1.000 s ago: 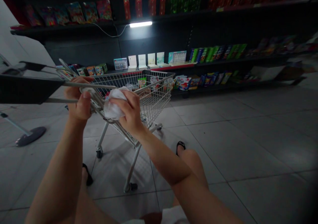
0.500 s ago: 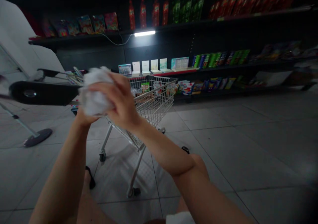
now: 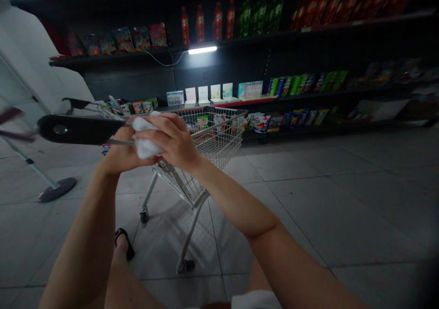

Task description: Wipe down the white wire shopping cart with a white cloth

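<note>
"Left of centre, how do the fingers [image 3: 165, 125] of the person's right hand [image 3: 178, 142] stand?"

"Clamped on a crumpled white cloth [image 3: 148, 146], which bulges out on the side toward the left hand [image 3: 124, 157]."

"And the left hand's own fingers?"

"One cannot tell. The cloth and the right hand cover most of them, so whether they close on anything is hidden. The wrist bends in below the cloth, and the two hands overlap in the view."

"What is just beside them?"

"A thin metal bar [image 3: 120, 142] reaches the cloth from the left, and it leads out to a black handle piece [image 3: 80, 130] with a round, shiny spot on it."

"Where does the shopping cart [image 3: 219, 151] stand?"

"Beyond the hands and below them, on the tiled floor [image 3: 308, 217]. Its wire basket slants away to the right, with a green packet [image 3: 202, 122] among the goods inside."

"And farther out?"

"At lower left, a black shoe [image 3: 126, 244] on the person's foot; past it, the round base [image 3: 57, 189] of a stand. Behind the cart run dark shelves, where a lit tube lamp [image 3: 202, 50] hangs under the row of orange-red bottles [image 3: 217, 22], with green bottles [image 3: 262, 16] to their right"
</note>
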`<action>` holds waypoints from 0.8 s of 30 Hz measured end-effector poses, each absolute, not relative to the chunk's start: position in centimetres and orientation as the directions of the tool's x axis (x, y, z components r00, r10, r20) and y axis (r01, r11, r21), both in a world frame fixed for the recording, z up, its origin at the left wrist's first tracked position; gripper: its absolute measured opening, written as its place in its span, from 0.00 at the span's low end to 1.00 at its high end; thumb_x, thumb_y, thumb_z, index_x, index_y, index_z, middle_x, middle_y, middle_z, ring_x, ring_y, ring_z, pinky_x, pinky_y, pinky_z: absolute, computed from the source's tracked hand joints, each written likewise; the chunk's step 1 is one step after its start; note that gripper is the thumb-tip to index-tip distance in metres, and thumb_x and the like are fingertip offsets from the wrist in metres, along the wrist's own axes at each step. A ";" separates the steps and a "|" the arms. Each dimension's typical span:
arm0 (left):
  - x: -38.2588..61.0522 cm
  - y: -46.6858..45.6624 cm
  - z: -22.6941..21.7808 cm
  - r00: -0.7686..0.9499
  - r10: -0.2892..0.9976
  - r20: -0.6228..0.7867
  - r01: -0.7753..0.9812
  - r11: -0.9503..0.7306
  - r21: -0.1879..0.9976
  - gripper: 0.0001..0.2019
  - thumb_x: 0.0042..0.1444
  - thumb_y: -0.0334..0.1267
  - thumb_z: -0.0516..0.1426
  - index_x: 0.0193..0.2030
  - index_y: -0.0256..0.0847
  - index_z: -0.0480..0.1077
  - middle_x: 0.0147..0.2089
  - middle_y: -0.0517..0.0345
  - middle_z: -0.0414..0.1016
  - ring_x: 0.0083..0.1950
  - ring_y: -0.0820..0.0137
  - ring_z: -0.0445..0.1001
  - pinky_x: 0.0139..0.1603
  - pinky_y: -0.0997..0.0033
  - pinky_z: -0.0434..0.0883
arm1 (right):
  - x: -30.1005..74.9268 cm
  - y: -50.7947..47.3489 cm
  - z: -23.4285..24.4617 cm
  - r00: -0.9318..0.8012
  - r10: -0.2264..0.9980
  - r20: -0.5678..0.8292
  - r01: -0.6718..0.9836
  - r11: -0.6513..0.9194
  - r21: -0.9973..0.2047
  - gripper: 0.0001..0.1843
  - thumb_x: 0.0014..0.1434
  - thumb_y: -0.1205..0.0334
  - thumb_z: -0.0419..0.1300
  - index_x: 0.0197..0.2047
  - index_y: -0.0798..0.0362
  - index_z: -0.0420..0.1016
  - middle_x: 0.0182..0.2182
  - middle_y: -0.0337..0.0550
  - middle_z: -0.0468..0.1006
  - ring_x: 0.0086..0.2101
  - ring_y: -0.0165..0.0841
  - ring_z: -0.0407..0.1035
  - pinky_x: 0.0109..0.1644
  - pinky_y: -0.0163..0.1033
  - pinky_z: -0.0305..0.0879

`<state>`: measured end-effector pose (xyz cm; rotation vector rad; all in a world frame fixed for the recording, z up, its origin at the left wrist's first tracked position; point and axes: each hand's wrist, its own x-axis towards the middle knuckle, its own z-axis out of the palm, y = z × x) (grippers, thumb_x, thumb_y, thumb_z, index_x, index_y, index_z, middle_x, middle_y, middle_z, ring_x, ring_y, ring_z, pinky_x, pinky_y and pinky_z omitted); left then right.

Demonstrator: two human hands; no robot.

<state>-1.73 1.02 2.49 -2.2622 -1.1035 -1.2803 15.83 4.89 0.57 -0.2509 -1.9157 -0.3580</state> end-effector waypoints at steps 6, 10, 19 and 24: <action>-2.7 2.5 2.4 0.298 0.414 0.860 0.728 -0.681 0.075 0.32 0.38 0.61 0.66 0.44 0.44 0.66 0.49 0.48 0.72 0.56 0.48 0.72 0.52 0.44 0.71 | 20.1 10.0 -2.5 -0.349 0.225 0.910 0.376 0.923 -0.084 0.18 0.55 0.74 0.56 0.48 0.48 0.67 0.45 0.41 0.71 0.47 0.34 0.65 0.54 0.46 0.67; -1.8 2.5 1.5 0.208 0.398 0.893 0.716 -0.685 0.139 0.21 0.47 0.52 0.64 0.44 0.47 0.64 0.52 0.50 0.71 0.57 0.52 0.71 0.54 0.44 0.69 | 22.8 14.9 -3.4 -0.382 0.390 0.838 0.386 0.891 -0.239 0.19 0.49 0.80 0.52 0.42 0.52 0.68 0.42 0.42 0.73 0.46 0.33 0.67 0.53 0.43 0.65; -2.0 3.3 1.6 0.222 0.318 0.922 0.647 -0.755 0.105 0.20 0.44 0.52 0.64 0.38 0.45 0.64 0.42 0.55 0.71 0.55 0.52 0.71 0.53 0.44 0.69 | 24.4 16.3 0.9 -0.568 0.634 0.524 0.451 0.773 -0.446 0.09 0.53 0.73 0.52 0.37 0.56 0.70 0.33 0.39 0.75 0.33 0.27 0.66 0.39 0.35 0.59; -2.6 3.1 2.2 0.278 0.326 0.904 0.597 -0.795 0.104 0.20 0.42 0.49 0.67 0.37 0.45 0.67 0.38 0.57 0.71 0.54 0.51 0.73 0.53 0.43 0.70 | 18.7 12.6 2.6 -0.783 0.392 0.483 0.258 0.911 -0.321 0.13 0.53 0.72 0.52 0.40 0.55 0.73 0.34 0.37 0.76 0.36 0.28 0.68 0.42 0.34 0.59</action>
